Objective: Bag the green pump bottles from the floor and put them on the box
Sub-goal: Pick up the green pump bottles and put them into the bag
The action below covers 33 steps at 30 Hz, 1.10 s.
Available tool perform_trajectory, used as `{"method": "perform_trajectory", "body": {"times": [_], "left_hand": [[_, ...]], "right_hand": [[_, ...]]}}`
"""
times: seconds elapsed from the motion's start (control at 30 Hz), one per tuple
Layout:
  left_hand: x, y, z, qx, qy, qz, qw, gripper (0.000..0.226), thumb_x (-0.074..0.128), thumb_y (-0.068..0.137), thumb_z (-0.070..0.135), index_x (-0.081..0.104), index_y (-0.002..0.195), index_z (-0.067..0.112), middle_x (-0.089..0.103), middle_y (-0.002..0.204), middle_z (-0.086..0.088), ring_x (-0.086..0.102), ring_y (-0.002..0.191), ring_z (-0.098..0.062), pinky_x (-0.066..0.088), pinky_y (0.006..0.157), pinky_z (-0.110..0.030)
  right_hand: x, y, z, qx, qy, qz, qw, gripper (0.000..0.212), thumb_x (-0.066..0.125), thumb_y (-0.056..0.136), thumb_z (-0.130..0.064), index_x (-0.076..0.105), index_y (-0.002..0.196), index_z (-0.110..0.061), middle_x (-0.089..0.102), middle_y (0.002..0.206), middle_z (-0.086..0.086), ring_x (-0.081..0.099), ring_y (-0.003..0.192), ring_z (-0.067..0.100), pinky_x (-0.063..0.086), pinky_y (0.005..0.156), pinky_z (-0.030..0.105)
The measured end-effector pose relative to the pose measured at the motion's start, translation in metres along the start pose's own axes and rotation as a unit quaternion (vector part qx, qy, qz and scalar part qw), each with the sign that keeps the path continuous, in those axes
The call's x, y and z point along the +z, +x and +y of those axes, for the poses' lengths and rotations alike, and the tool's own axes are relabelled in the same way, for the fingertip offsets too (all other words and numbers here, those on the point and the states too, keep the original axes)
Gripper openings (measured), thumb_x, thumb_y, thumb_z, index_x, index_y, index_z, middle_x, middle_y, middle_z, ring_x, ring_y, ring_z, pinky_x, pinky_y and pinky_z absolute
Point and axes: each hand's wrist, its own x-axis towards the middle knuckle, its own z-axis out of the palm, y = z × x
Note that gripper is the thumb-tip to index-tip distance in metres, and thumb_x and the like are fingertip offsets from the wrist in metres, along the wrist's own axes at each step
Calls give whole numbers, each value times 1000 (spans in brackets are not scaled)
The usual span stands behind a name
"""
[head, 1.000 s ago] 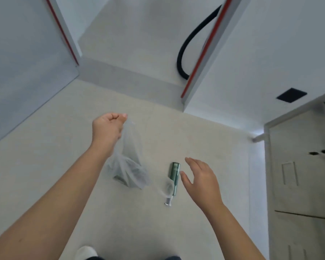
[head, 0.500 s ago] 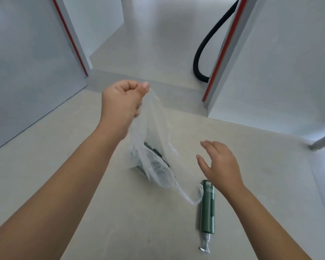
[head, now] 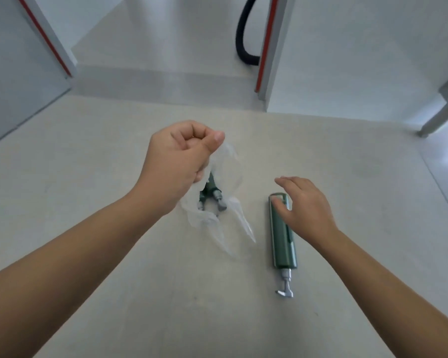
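My left hand (head: pixel 181 161) grips the top of a thin clear plastic bag (head: pixel 217 218) that hangs down to the floor. Inside the bag I see two green pump bottles (head: pixel 210 193) with grey pump heads pointing toward me. A third green pump bottle (head: pixel 282 236) lies on the pale floor to the right of the bag, its silver pump toward me. My right hand (head: pixel 304 208) hovers over that bottle's far end with fingers spread, thumb near the bottle; I cannot tell whether it touches. The box is out of view.
A black hose (head: pixel 243 34) curves down beside a white panel with a red edge strip (head: pixel 267 42) ahead. Another red-edged panel (head: pixel 44 40) stands at the far left. A grey furniture leg (head: pixel 440 117) is at the right edge.
The view has closed in on the floor. My right hand has dropped down over the loose bottle's far end. My left hand still holds the bag, whose mouth now faces me.
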Motion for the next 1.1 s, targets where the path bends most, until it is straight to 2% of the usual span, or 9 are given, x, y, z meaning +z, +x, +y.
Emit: {"method": "perform_trajectory", "body": {"times": [0.1, 0.3, 0.5, 0.67, 0.73, 0.93, 1.1], "left_hand": [[8, -18, -20, -18, 21, -17, 999, 19, 61, 83, 8, 55, 65, 10, 33, 35, 11, 27, 33, -6, 25, 36, -12], [18, -39, -38, -24, 55, -29, 998, 22, 60, 85, 11, 53, 64, 13, 31, 35, 12, 24, 34, -8, 23, 37, -14], [20, -46, -43, -25, 70, -24, 997, 21, 58, 85, 10, 53, 65, 12, 31, 34, 12, 26, 33, -6, 25, 37, -12], [15, -48, -45, -20, 61, -1, 998, 22, 57, 86, 6, 52, 65, 12, 30, 34, 12, 25, 32, -5, 24, 36, -12], [14, -49, -45, -4, 58, 12, 998, 22, 57, 86, 6, 52, 66, 13, 31, 34, 13, 26, 32, -5, 24, 36, -12], [10, -47, -44, 33, 41, 31, 998, 21, 57, 86, 5, 52, 68, 13, 31, 36, 13, 26, 31, -6, 24, 37, -11], [8, -48, -45, 41, 38, 38, 998, 20, 57, 86, 5, 52, 68, 13, 34, 35, 13, 27, 31, -5, 24, 37, -11]], "right_hand": [[6, -40, 11, 72, 10, -48, 996, 35, 63, 81, -23, 62, 113, -8, 67, 108, 10, 60, 101, 31, 47, 83, 35], [21, -106, 33, 236, 82, -132, 959, 41, 61, 83, -26, 55, 121, -11, 60, 118, 7, 52, 113, 26, 40, 94, 35], [43, -150, 37, 272, 107, -200, 935, 42, 57, 86, -26, 50, 126, -16, 58, 119, 6, 49, 114, 23, 38, 89, 31], [59, -163, 33, 346, 160, -221, 898, 46, 56, 85, -33, 44, 128, -20, 58, 114, 4, 54, 105, 21, 40, 76, 28], [66, -167, 30, 369, 169, -228, 885, 47, 56, 85, -34, 42, 128, -19, 59, 113, 3, 56, 103, 21, 41, 75, 28], [82, -170, 22, 422, 245, -213, 847, 36, 59, 85, -24, 49, 118, -14, 61, 90, -1, 57, 85, 18, 42, 71, 28], [90, -169, 20, 479, 321, -178, 797, 31, 60, 85, -17, 50, 114, -13, 65, 93, 8, 56, 81, 19, 39, 62, 27]]}}
